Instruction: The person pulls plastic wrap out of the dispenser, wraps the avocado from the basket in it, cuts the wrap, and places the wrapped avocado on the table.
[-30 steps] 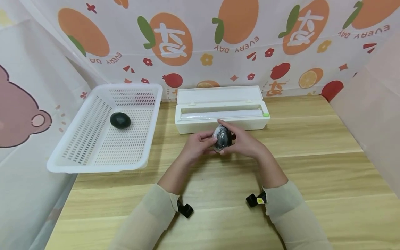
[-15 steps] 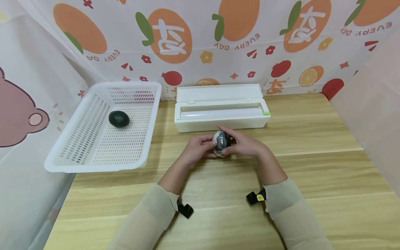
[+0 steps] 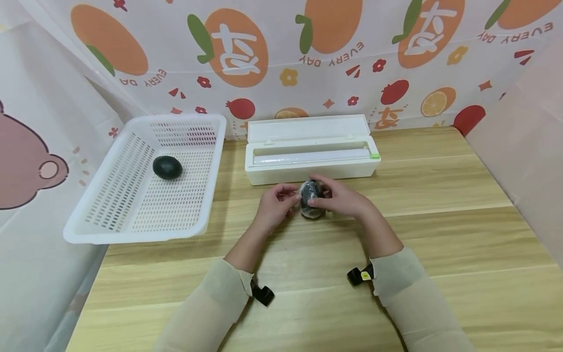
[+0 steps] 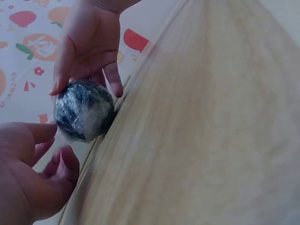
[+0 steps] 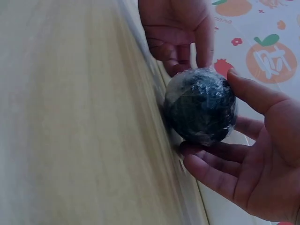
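A dark green, egg-shaped fruit that looks like an avocado (image 3: 311, 199), wrapped in shiny cling film, is held just in front of the white box. My right hand (image 3: 345, 198) grips it from the right, thumb on one side and fingers on the other, as the right wrist view shows. On its left side, my left hand (image 3: 273, 205) has one fingertip right at the film. The other left fingers are loosely curled and apart from the fruit in the left wrist view. Crinkled film (image 5: 201, 105) covers the surface that shows.
Behind the hands stands a white cling film box (image 3: 312, 171), lid up, with a film roll (image 3: 312, 156) inside. To the left, a white plastic basket (image 3: 206, 195) holds one unwrapped dark green fruit (image 3: 167, 167). A printed cloth (image 3: 325, 78) hangs behind the wooden table (image 3: 440, 220).
The wrapped fruit has been turned slightly between the hands. My left fingers have come away from it, leaving a fingertip at its edge, while my right hand keeps its grip.
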Demonstrator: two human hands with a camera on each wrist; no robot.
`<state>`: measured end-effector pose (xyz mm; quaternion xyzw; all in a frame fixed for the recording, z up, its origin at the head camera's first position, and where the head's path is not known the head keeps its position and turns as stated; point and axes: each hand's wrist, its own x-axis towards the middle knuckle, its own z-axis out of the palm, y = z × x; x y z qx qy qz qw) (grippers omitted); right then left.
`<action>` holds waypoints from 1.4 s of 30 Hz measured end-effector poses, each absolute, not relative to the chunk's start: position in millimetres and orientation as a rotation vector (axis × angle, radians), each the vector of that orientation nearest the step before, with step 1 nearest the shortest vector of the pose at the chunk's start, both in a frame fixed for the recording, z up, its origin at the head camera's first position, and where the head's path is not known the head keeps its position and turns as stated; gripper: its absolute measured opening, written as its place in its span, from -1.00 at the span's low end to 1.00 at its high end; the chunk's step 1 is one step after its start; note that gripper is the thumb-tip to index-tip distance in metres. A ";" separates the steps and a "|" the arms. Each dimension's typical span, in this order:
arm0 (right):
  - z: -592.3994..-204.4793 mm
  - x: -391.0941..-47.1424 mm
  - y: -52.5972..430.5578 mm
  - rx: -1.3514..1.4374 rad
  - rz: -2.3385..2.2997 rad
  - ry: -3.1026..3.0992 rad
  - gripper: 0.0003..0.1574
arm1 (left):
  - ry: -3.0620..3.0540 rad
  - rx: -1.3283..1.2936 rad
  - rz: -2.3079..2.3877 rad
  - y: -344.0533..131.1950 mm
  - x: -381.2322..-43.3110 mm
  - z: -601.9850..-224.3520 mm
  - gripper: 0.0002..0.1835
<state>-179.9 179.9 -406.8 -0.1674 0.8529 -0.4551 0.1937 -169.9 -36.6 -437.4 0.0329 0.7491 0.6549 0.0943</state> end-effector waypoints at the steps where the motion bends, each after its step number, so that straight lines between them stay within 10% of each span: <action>1: -407.3 -180.1 179.6 -0.461 -1.261 2.411 -0.03 | 2.232 0.111 1.941 -36.1 -169.4 -437.5 -0.76; 15: -402.0 -179.9 183.6 -0.547 -1.187 2.386 0.33 | 2.169 0.210 1.889 -35.9 -166.1 -440.7 -0.50; 42: -406.5 -180.8 179.1 -0.353 -1.434 2.337 -0.05 | 2.143 0.173 1.860 -33.1 -164.8 -439.5 -0.36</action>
